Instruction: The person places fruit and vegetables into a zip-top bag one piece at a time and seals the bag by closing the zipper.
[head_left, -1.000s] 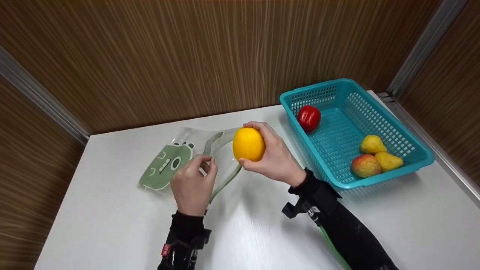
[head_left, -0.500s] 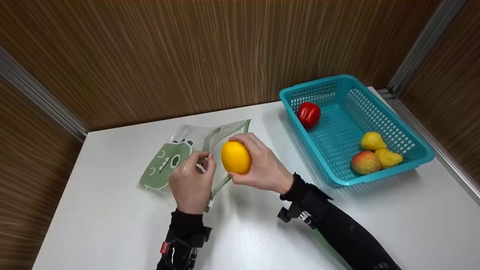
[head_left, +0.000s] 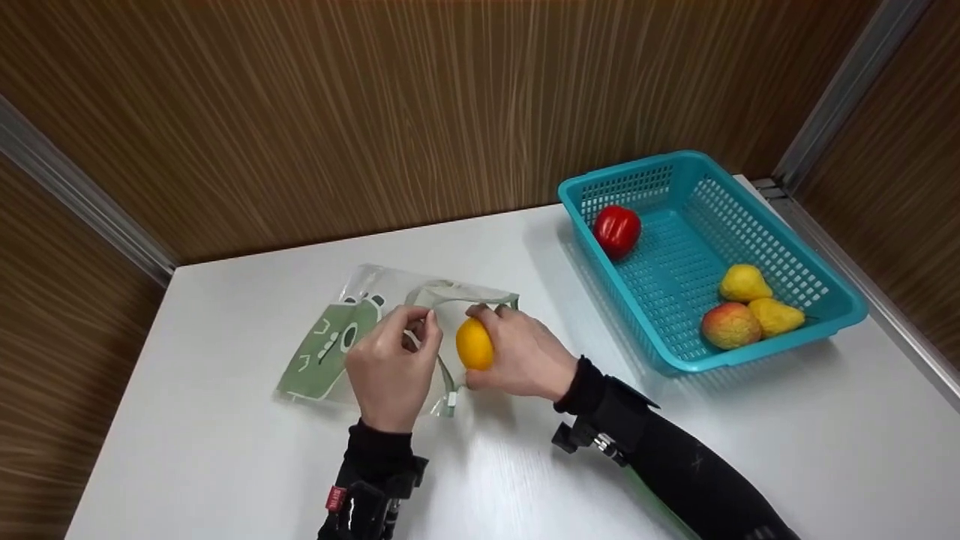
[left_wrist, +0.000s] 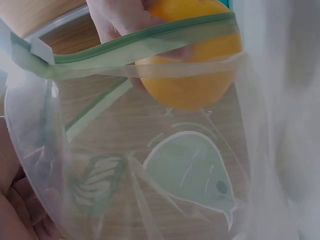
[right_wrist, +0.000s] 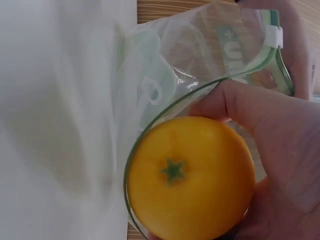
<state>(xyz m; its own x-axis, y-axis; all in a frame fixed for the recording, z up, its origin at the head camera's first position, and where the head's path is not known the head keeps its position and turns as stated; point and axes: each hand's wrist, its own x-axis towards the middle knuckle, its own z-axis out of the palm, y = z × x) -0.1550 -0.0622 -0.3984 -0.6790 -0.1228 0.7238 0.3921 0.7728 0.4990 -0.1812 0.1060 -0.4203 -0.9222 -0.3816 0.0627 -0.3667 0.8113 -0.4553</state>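
A clear zip bag point(head_left: 326, 352) with a green bear-face print lies on the white table, its green-edged mouth facing right. My left hand point(head_left: 394, 367) pinches the upper side of that mouth between thumb and forefinger. My right hand point(head_left: 525, 356) grips an orange point(head_left: 474, 345) right at the bag's opening. Through the clear film in the left wrist view, the lower part of the orange point(left_wrist: 192, 82) shows inside the mouth, below the green zip strip. The right wrist view shows its green star-shaped stem mark and the bag's white slider point(right_wrist: 274, 36) beyond the thumb.
To the right stands a turquoise plastic basket point(head_left: 651, 330). Inside are a red bell pepper point(head_left: 617, 232), two yellow pears point(head_left: 777, 316) and a red-yellow mango-like fruit point(head_left: 732, 326). Wood-grain panels point(head_left: 405, 127) rise behind the table point(head_left: 225, 450) and at both sides.
My right hand has carried the orange left and down, into the bag's mouth. The bag's open edge has shifted and spread around it. My left hand stays pinching almost in place.
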